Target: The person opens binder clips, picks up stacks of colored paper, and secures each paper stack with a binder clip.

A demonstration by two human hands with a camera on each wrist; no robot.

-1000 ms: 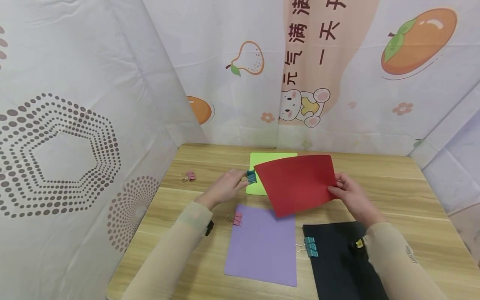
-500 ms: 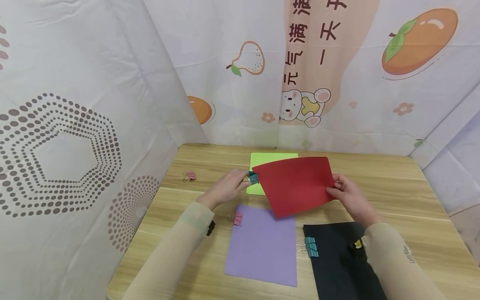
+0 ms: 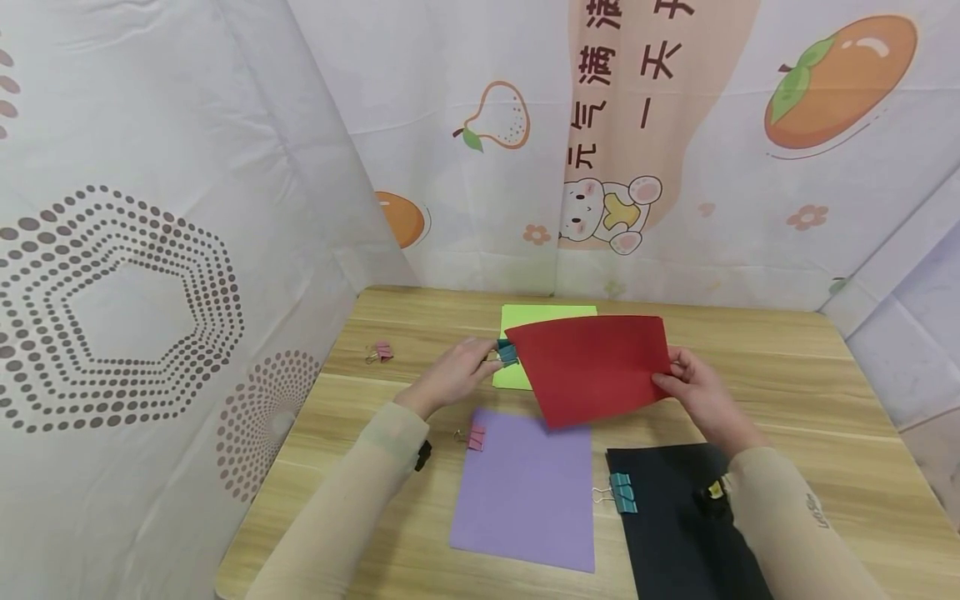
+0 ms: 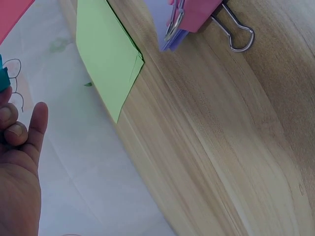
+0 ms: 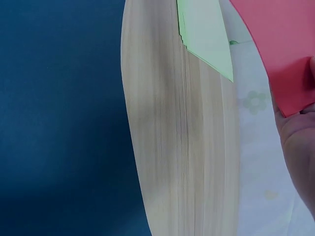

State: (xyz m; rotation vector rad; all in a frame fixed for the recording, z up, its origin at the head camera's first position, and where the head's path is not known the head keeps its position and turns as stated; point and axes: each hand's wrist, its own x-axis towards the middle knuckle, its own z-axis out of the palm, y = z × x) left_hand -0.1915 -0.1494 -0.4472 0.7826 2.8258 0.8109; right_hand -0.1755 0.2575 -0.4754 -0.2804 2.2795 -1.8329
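A red sheet of paper [image 3: 592, 371], perhaps more than one layer, is held up over the table. My right hand [image 3: 701, 392] pinches its right edge between thumb and fingers. At the sheet's upper left corner is a teal binder clip [image 3: 507, 353], pinched by my left hand [image 3: 453, 371]. The clip meets the paper's edge; how far it reaches over it cannot be told. The left wrist view shows that clip [image 4: 4, 78] only in part, at the frame's edge. Beneath the red sheet lies a stack of light green paper [image 3: 517, 317], partly covered.
Purple paper [image 3: 525, 500] with a pink binder clip [image 3: 476, 438] lies in front. Black paper [image 3: 660, 517] with another teal binder clip [image 3: 622, 493] is at right. A loose pink binder clip [image 3: 382, 351] rests at the left of the wooden table [image 3: 810, 400].
My left hand and the teal clip have shifted slightly right, up against the red paper's left edge. The red sheet has moved a little left.
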